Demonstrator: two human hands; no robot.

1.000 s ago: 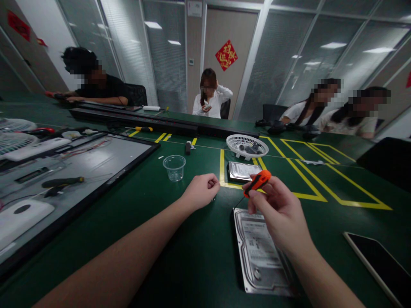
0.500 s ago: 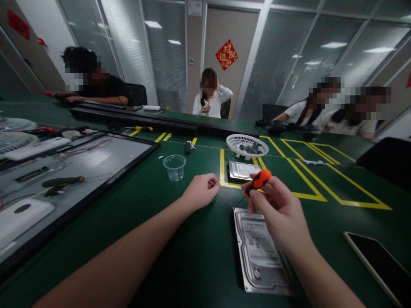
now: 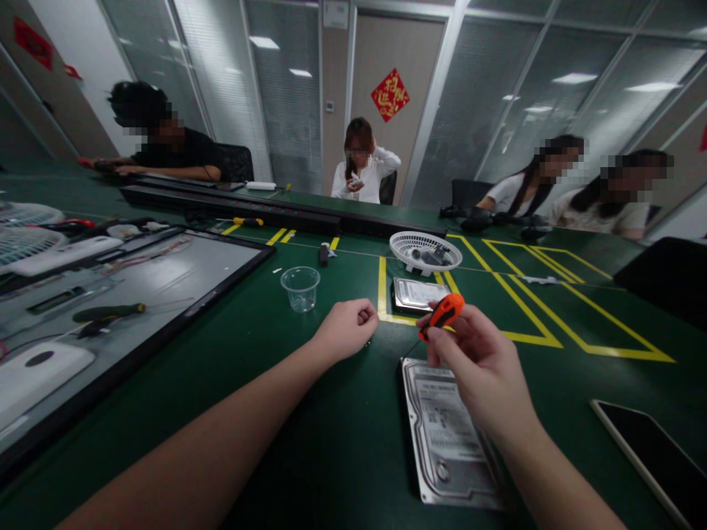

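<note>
An orange-and-black screwdriver (image 3: 445, 313) is gripped in my right hand (image 3: 479, 352). It tilts, and its thin shaft reaches down to the far left corner of a silver hard drive (image 3: 442, 434) lying flat on the table. My left hand (image 3: 349, 328) rests on the green table left of that drive, fingers curled closed; whatever they hold, if anything, is hidden. Just left of this hand stands a clear plastic cup (image 3: 301, 289). Beyond my right hand lies a second hard drive (image 3: 420, 293) inside a yellow tape outline.
Past the second drive sits a white basket (image 3: 426, 252) with small dark parts. A phone (image 3: 655, 453) lies at the right. On the left, a large flat panel (image 3: 182, 283) carries a green-handled screwdriver (image 3: 109, 312). Several people sit across the table, behind a long black bar (image 3: 232, 206).
The screwdriver handle has shifted very slightly in my right fingers. My left hand, the hard drives and the cup stay where they were.
</note>
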